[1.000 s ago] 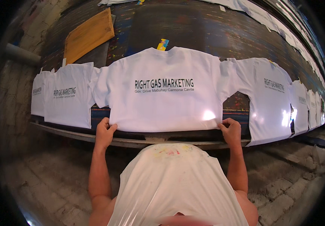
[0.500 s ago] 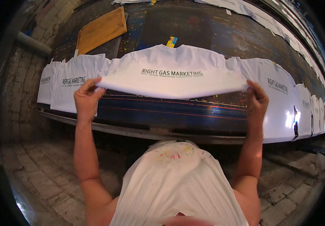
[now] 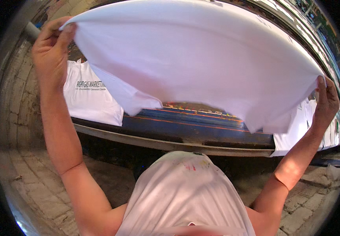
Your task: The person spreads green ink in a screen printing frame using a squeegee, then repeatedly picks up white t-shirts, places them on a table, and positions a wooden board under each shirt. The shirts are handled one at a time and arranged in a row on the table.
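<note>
White, bowed wide, the shirt (image 3: 201,59) fills twelve o'clock, hanging over the table (image 3: 201,128); below its ends, room opens to the table's edge (image 3: 170,146) at six. A printed shirt (image 3: 89,98) lies at nine. Left hand (image 3: 54,51) at ten, right hand (image 3: 327,102) at three: each pinches a corner.

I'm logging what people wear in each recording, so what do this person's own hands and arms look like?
The left hand and right hand are bare, with nothing visible around the wrists. The arms are uncovered too. The whitish top looks sleeveless, with small red and yellowish stains on it.
</note>
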{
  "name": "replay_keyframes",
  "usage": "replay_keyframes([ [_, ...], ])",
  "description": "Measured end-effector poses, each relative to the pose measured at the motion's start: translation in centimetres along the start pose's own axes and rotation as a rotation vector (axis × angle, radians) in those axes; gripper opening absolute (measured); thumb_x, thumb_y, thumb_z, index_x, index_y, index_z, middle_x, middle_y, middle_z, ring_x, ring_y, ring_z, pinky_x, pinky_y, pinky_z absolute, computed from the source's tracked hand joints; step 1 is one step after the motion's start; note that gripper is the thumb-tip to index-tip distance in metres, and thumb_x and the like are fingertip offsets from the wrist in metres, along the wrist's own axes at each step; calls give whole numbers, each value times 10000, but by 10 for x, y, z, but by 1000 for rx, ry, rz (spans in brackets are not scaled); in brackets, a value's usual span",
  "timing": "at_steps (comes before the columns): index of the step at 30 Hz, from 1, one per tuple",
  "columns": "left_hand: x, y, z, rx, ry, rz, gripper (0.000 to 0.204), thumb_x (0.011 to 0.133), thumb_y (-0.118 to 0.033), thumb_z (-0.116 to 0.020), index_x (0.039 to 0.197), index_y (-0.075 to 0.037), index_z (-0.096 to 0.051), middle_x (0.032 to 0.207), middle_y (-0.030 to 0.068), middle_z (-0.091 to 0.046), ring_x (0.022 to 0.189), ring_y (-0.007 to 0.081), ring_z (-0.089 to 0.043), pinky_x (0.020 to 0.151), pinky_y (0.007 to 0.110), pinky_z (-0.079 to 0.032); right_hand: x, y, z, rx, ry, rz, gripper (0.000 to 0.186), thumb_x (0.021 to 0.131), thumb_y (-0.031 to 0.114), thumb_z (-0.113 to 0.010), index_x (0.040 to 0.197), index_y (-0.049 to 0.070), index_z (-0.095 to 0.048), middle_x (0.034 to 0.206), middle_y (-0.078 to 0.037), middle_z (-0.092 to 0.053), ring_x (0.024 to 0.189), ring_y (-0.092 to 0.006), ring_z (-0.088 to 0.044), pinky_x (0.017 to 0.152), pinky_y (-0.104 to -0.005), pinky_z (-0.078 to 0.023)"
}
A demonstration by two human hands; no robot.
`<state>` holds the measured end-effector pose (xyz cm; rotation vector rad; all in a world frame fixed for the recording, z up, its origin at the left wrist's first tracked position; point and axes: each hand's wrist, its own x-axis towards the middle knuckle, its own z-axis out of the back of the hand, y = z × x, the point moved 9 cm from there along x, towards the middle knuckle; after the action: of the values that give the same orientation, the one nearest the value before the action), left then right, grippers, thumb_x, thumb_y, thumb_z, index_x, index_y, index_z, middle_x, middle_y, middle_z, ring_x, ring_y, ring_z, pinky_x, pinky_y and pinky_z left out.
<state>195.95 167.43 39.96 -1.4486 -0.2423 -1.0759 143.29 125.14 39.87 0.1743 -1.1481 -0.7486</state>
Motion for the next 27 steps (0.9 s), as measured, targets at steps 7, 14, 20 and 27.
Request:
replay_keyframes([
  [7, -4, 113, -29, 253, 182, 182, 159, 1022, -154, -769, 1113, -32, -815, 820, 4, -731, 712, 49, -626, 643, 242, -505, -26, -3, -109, 68, 259, -199, 285, 1020, 295, -788, 1149, 42, -811, 763, 0, -657, 617, -59, -545, 548, -243, -449],
  [14, 24, 119, 5, -12, 0, 249, 171, 1048, -171, -735, 1141, -48, -809, 772, -2, -697, 633, 58, -596, 602, 221, -493, -25, 30, -106, 318, 95, -302, 305, 1038, 274, -773, 1173, 0, -780, 902, -54, -756, 749, -107, -671, 717, -254, -553],
  [20, -44, 139, 29, -80, 9, 336, 231, 1035, -205, -732, 1141, -9, -794, 980, 81, -800, 697, 127, -657, 669, 281, -542, -96, 21, -122, 457, 254, -341, 212, 990, 124, -773, 1156, -7, -786, 974, -73, -775, 883, -155, -706, 866, -309, -565],
  [27, -239, 205, 32, 137, 50, 852, 171, 967, -130, -810, 896, 22, -772, 730, 35, -699, 622, 110, -616, 616, 279, -499, -256, -24, -146, 347, 525, -558, 70, 924, -13, -741, 977, -3, -787, 828, -8, -724, 762, -89, -643, 712, -253, -497],
])
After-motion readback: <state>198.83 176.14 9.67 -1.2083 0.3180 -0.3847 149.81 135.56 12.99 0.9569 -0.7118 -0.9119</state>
